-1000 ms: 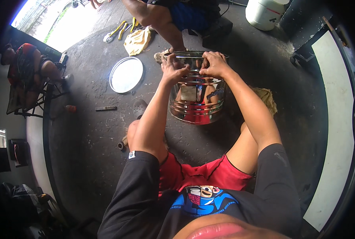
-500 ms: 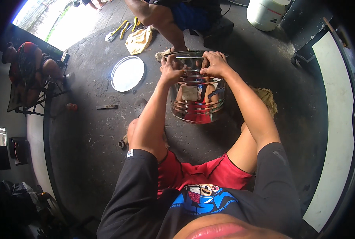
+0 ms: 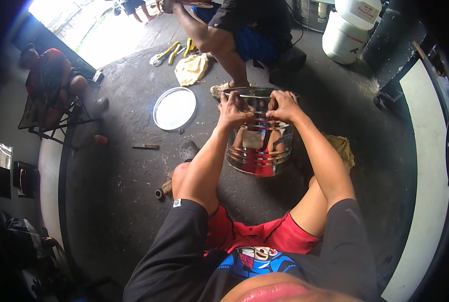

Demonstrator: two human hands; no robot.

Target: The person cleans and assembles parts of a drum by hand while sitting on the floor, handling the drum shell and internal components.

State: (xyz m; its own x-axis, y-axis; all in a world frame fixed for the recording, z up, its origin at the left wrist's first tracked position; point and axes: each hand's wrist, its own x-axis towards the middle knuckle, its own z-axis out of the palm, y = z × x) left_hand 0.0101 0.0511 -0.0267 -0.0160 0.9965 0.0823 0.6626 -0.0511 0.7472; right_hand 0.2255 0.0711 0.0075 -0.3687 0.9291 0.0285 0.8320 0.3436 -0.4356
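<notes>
A shiny, ribbed metal drum stands on the dark floor in front of me, between my knees, mirroring my red shorts. My left hand grips the left part of its top rim, fingers over the edge and thumb against the side. On the right part of the same rim, my right hand has a similar hold. The inside of the drum is mostly hidden. Left of it lies a round, pale disc with a raised rim, perhaps a lid.
Yellow-handled pliers and a yellow cloth lie beyond the disc, near a crouching person. Another person sits at left. A flat bar, a brownish cloth and white buckets are around.
My view has tilted up, so everything sits lower in the picture and more of the crouching person shows. Both hands keep their hold on the drum's rim.
</notes>
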